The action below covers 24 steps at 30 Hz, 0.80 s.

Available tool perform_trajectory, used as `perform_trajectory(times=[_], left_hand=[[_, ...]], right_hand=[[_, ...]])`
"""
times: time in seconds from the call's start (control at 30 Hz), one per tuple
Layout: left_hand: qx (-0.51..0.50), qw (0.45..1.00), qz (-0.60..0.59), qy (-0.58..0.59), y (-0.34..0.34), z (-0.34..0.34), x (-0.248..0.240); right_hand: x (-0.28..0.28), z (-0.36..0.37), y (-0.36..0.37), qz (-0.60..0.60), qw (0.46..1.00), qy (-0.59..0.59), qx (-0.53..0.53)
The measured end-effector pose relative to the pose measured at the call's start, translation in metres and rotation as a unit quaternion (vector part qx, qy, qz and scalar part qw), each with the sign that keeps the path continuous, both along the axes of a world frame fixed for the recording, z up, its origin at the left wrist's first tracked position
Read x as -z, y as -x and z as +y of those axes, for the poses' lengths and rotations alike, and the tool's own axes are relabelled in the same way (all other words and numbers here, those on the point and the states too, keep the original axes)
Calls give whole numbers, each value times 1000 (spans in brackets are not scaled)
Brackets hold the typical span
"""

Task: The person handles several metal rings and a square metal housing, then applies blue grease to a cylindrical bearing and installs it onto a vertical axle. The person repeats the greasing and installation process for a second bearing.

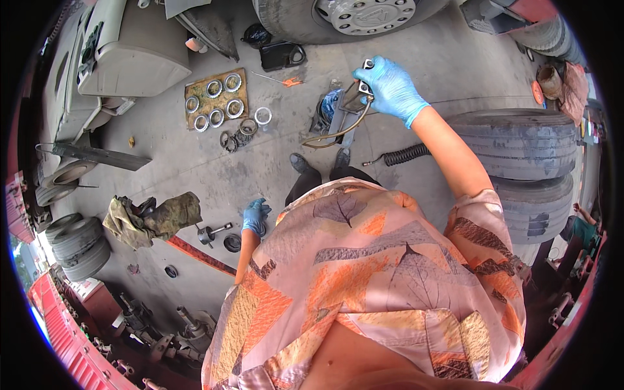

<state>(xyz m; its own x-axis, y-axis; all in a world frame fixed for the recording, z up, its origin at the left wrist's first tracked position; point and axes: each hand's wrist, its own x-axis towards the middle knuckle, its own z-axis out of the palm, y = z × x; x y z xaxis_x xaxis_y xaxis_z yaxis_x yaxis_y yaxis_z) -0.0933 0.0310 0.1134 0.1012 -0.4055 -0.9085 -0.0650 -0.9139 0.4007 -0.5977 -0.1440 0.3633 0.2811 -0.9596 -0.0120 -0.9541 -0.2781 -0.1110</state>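
Observation:
My right hand (pixel 392 91), in a blue glove, is raised ahead of me, fingers wrapped round a metal tool with a curved hose (pixel 351 132). The hose is brass-coloured and bends down and left from the grip; the exact kind of tool is unclear. Below it on the floor is a grey metal piece (pixel 344 122) beside something blue and dark. My left hand (pixel 255 218), also gloved in blue, hangs low at my side with loosely bent fingers, and nothing shows in it. Near it on the floor lie a dark ring (pixel 232 242) and a metal shaft-like part (pixel 213 232).
Several bearings lie on a stained cardboard sheet (pixel 201 92), with loose rings (pixel 247 126) beside it. A black tray (pixel 282 56) sits near a truck wheel (pixel 364 19). Stacked tyres (pixel 520 143) stand right, near a coiled black hose (pixel 406 155). A camouflage cloth (pixel 153 218) lies left.

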Motion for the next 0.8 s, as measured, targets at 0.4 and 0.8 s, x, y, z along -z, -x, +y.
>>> perform_trajectory(times=[0.4,0.8], left_hand=[[182,972,28,147,55,-114,-41],[436,802,160,376,349,-255,-209]], right_hand=[[-18,21,4,10,999,13,51],[38,22,13,-607,715,31,347]])
